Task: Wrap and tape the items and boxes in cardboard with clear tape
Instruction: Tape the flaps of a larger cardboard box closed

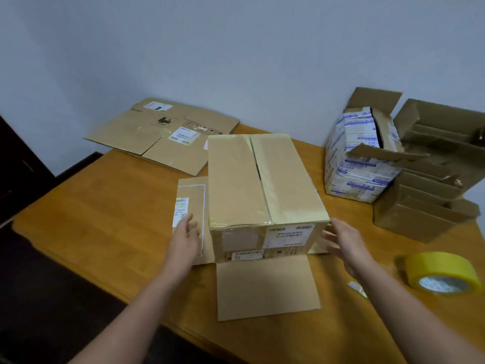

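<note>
A taped brown cardboard box [262,190] stands in the middle of the wooden table on a flattened cardboard sheet [265,287] whose flaps stick out to the left and front. My left hand [185,240] hovers with relaxed fingers over the left flap, just left of the box. At the box's lower right corner my right hand [343,243] reaches in with fingers straight, holding nothing. A roll of yellowish clear tape [442,271] lies on the table to the right.
A large flattened carton [162,132] lies at the back left of the table [91,219]. At the back right stand an open box with a blue-and-white wrapped package [359,158] and a stack of empty cardboard trays [433,179]. A small paper scrap [355,287] lies near my right wrist.
</note>
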